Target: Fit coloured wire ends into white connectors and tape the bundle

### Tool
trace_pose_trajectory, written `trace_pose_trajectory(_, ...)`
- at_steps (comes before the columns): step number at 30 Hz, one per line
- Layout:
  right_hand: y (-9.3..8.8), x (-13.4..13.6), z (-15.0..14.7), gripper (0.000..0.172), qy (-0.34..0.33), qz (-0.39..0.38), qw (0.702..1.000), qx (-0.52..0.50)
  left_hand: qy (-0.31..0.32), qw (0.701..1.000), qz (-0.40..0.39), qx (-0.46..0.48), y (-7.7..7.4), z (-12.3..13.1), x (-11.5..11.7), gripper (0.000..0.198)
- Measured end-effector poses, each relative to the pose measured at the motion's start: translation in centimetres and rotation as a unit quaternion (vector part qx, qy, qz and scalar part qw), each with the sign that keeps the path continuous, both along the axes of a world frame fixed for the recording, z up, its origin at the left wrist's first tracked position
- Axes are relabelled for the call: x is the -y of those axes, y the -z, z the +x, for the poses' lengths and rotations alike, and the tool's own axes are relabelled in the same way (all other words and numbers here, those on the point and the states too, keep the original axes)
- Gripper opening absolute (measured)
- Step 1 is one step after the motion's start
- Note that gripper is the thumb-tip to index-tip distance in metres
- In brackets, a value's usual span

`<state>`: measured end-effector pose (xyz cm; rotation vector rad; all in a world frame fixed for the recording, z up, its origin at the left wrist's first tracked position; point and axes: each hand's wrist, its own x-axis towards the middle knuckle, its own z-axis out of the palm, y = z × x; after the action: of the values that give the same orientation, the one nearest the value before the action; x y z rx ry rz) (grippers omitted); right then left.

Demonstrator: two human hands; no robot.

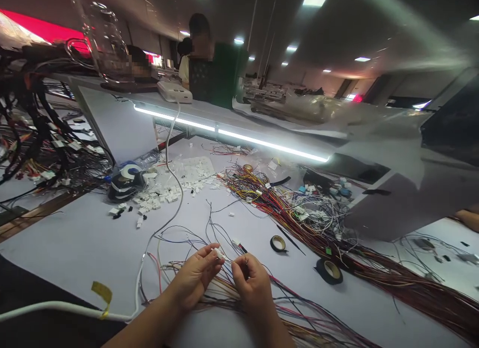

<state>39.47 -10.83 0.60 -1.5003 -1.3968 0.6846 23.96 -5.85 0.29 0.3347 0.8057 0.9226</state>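
Small white plastic connector [218, 253], thin plastic-sheathed wires [299, 208]; glossy black tape rolls [329, 271]; smooth matt white tabletop [82, 238]

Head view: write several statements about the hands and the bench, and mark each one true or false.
1. The left hand pinches a small white connector. True.
2. The right hand has its grip on a roll of tape. False: it holds thin wires; the tape rolls lie on the table.
3. A pile of white connectors lies beyond the hands. True.
4. The light strip is off. False: it glows.
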Motion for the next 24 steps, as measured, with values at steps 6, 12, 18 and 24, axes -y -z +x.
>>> trace_pose_trajectory(6, 0.5, -0.1, 0.0, 0.013, -0.011, 0.058, 0.996, 0.072, 0.006, 1.0, 0.014, -0.017, 0.3, -0.1, 0.0, 0.028)
trace_pose_trajectory(12, 0.4, -0.2, 0.1, 0.014, -0.015, 0.119, 0.985, 0.126, 0.001, 1.0, 0.02, -0.023, 0.4, 0.0, -0.1, 0.029)
trace_pose_trajectory(18, 1.0, -0.3, 0.1, 0.014, -0.033, 0.152, 0.974, 0.164, 0.032, 0.995, 0.07, -0.062, 0.1, 0.4, 0.4, 0.032)
trace_pose_trajectory(24, 1.0, -0.2, -0.1, 0.014, -0.025, 0.113, 0.98, 0.161, 0.05, 0.991, 0.086, -0.086, -0.3, 0.7, 0.6, 0.035)
